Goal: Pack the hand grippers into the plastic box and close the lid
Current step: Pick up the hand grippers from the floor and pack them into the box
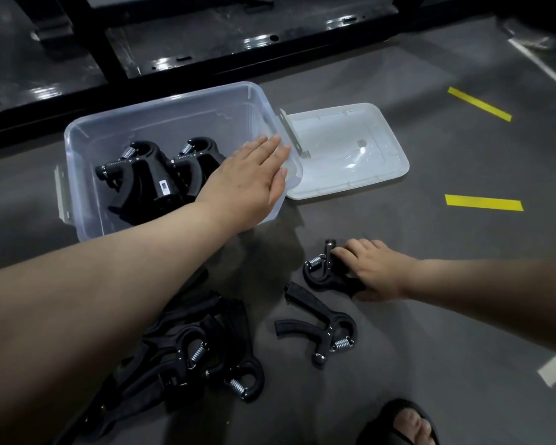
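- Head view, the box: the clear plastic box (161, 101) stands open on the grey floor (430, 239); at least two black hand grippers (148, 175) lie inside it side by side, spring ends toward the far wall; whether more lie under the arm cannot be told.
- The lid (366, 136) is off; it lies inside-up on the floor just beside the box's right wall, so closing is not yet done.
- The left hand (251, 178) reaches across the box's right side with fingers straight and flat; it holds nothing; the fingertips lie at the right rim, though whether they press on it cannot be told.
- The right hand (376, 268) is down on the floor with fingers curled over one gripper (321, 271), grasping it by the handles; that gripper rests on the floor, well apart from the box.
- Another loose gripper (321, 329) lies just nearer the person, untouched; a heap of grippers (206, 358) lies at the lower left, partly hidden by the left forearm, so the count is uncertain.
- My reading: the packing is in its early part; a couple are in, several more are out; the one under the right hand looks like the next to go in; then the loose one, the heap, and last the lid and its side latches (61, 194).
- Around: yellow tape marks (483, 202) on the floor, a black metal frame (206, 53) behind the box, a sandalled foot (398, 422) at the bottom edge.
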